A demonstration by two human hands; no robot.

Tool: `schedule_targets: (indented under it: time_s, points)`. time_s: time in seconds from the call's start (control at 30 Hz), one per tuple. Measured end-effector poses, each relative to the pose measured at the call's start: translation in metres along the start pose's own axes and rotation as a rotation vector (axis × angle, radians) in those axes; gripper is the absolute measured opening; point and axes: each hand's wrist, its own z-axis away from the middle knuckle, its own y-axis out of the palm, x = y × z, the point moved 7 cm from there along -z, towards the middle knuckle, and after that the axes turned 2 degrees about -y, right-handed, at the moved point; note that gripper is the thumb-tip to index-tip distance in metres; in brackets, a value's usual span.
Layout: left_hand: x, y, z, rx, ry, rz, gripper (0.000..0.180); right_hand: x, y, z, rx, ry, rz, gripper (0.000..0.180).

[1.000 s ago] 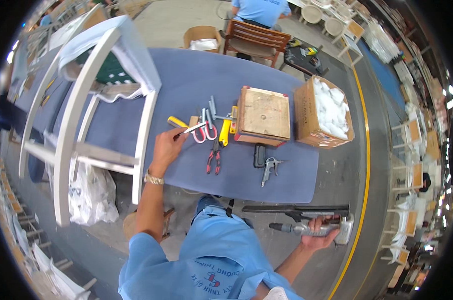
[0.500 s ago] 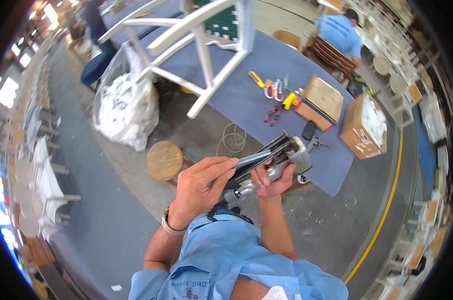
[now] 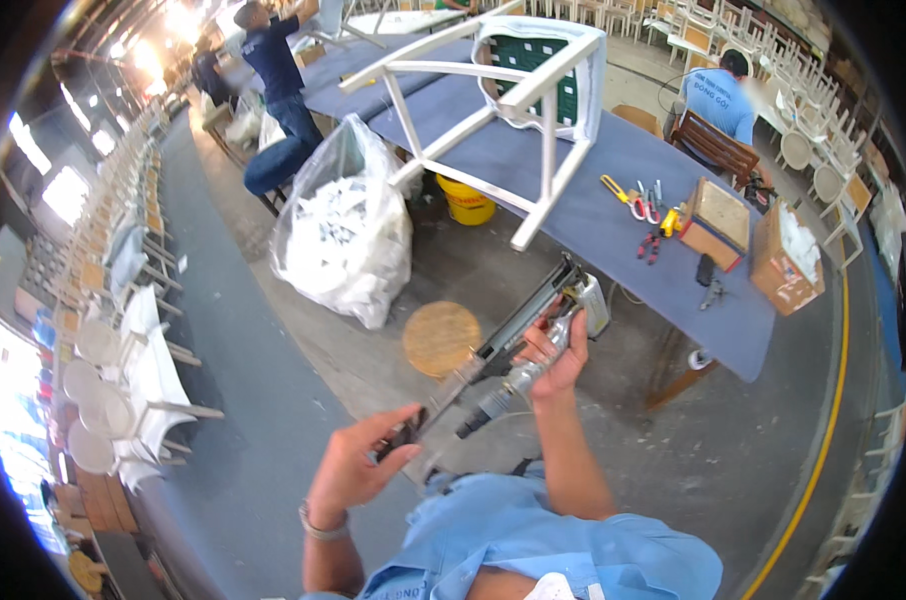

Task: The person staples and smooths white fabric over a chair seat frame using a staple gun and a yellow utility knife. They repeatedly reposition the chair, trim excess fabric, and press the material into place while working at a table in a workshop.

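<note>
A pneumatic staple gun (image 3: 548, 350) is held in front of me by my right hand (image 3: 558, 362), whose fingers wrap round its metallic handle. Its long magazine (image 3: 523, 322) points down toward my left, with the sliding part drawn out. At the rear end of that slide, my left hand (image 3: 361, 455) pinches the dark end piece (image 3: 405, 436) between thumb and fingers. I cannot make out whether staples lie inside the magazine. A white chair frame (image 3: 553, 130) with a green-webbed seat underside lies tipped on the blue-covered table (image 3: 453, 75) beyond the gun.
On the table are scissors (image 3: 645, 207), red pliers (image 3: 649, 245), a worn box (image 3: 715, 225) and a carton (image 3: 785, 265). A round wooden stool (image 3: 441, 340), a clear bag of white scraps (image 3: 343, 235) and a yellow bucket (image 3: 466, 200) stand nearby. Co-workers (image 3: 720, 97) are farther off.
My left hand has moved down and left from the magazine, where it held a grey staple strip, to the slide's end. The slide is now drawn out. The view has shifted.
</note>
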Motion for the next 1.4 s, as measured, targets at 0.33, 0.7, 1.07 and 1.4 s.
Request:
schedule_targets:
  time_s: [0.33,0.7,1.07,1.4]
  points:
    - [0.162,-0.116,0.042,-0.481,0.065,0.125,0.029,-0.284,-0.029,0.029,-0.162,0.334,0.218,0.045]
    - [0.207,-0.205,-0.131,-0.437,0.178,-0.097,0.064,-0.327,-0.054,-0.123,-0.284,0.057,0.605,0.043]
    - [0.188,-0.233,-0.403,0.279,0.720,0.069,0.073,-0.221,-0.014,-0.239,-0.529,-0.546,1.319,0.043]
    - [0.350,-0.375,-0.776,0.144,0.384,0.004,0.048,-0.227,-0.054,-0.135,-1.636,-0.349,2.204,0.033]
